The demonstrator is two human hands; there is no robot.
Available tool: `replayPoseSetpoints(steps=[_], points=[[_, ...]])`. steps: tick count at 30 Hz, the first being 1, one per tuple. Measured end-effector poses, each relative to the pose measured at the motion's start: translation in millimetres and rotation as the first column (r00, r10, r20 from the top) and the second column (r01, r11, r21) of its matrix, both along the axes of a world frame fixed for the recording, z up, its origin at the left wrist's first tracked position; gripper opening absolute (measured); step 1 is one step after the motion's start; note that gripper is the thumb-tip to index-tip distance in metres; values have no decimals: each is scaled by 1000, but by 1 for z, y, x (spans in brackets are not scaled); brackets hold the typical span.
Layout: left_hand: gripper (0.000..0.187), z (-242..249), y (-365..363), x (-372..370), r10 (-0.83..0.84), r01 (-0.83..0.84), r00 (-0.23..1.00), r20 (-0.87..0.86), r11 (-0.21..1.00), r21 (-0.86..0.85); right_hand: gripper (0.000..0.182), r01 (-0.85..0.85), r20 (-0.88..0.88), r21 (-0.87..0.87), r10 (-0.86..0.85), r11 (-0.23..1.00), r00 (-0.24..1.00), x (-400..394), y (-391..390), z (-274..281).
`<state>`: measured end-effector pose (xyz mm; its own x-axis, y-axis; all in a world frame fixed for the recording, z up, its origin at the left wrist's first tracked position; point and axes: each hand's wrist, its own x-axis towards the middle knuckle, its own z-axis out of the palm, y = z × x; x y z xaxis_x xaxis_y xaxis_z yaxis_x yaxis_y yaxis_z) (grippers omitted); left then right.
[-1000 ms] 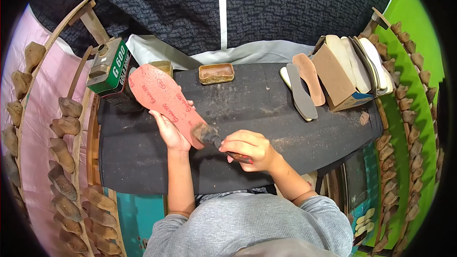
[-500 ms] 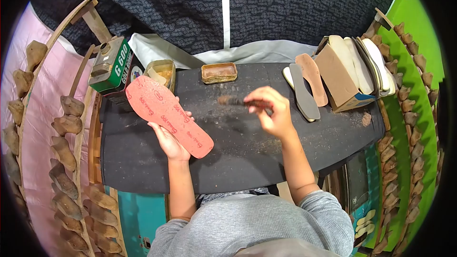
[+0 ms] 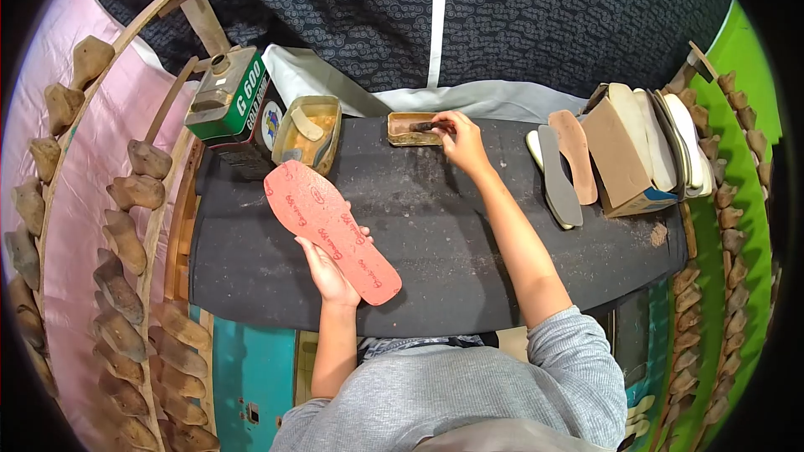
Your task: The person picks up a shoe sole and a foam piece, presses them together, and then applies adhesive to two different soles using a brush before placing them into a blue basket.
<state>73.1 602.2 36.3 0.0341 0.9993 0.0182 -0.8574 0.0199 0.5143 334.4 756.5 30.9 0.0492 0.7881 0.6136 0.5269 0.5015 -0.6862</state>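
A red shoe insole [image 3: 328, 222] printed with repeated lettering lies tilted across my left hand [image 3: 330, 274]. The thumb is on its near edge, fingertips show past the far edge, and the palm side is hidden beneath. My right hand [image 3: 463, 146] reaches to the back of the table, its fingers closed around a small dark brush [image 3: 427, 126]. The brush's tip is down inside a shallow, brown-stained rectangular tray [image 3: 404, 141].
To the left stand a green glue can [image 3: 230, 100] and an open cut-down tin [image 3: 332, 130] with a pale scraper-like piece in it. Grey [image 3: 559, 180] and tan insoles [image 3: 576, 159] lean by a cardboard box [image 3: 620, 151] of soles. Racks of wooden shoe lasts [image 3: 126, 238] flank both sides.
My right hand has carried the brush forward from above the table into the tray. The insole in my left hand appears lower and further right as the view shifts.
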Motion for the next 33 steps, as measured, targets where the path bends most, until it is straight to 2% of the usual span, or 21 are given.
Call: replayPoseSetpoints(steps=[6, 9, 11, 15, 18, 20, 24, 26, 28, 30, 31, 33], points=[[66, 0, 3, 0, 35, -35, 999, 30, 999, -18, 19, 47, -33, -11, -48, 999, 998, 8, 2, -23], [62, 0, 5, 5, -2, 2, 1000, 30, 1000, 11, 21, 76, -44, -16, -76, 997, 996, 10, 0, -25], [62, -1, 5, 9, -36, 35, 999, 33, 999, 10, 22, 45, -117, -91, -55, 995, 992, 11, -5, -27], [63, -1, 5, 16, -72, 72, 996, 47, 997, -1, 28, 52, -126, -73, -61, 996, 990, 12, -11, -27], [65, 0, 4, 19, -82, 82, 997, 11, 997, -4, 35, 94, -116, -58, -100, 994, 988, 9, -26, -15], [67, 0, 5, 19, -90, 89, 996, -23, 996, -12, 38, 222, -47, 83, -219, 972, 975, 3, -41, -3], [69, 2, 4, 22, -106, 105, 994, -37, 993, -45, 32, 286, -11, 124, -287, 950, 958, -22, -87, 35], [74, -1, 2, 20, -218, 212, 968, -122, 975, -64, 27, 155, -99, 47, -150, 987, 984, -39, -111, 53], [75, 3, 0, 24, -238, 231, 959, -154, 971, -62, 26, -27, -181, -131, 3, 991, 983, -48, -129, 59], [75, 8, -5, 29, -250, 243, 950, -184, 968, -62, 29, -194, -304, -309, 97, 931, 948, -58, -142, 55], [76, 11, -8, 33, -249, 238, 947, -203, 968, -78, 36, -215, -296, -326, 117, 921, 948, -61, -145, 50], [77, 9, -13, 35, -250, 232, 933, -258, 968, -99, 36, -337, -384, -454, 160, 825, 909, -65, -151, 44]])
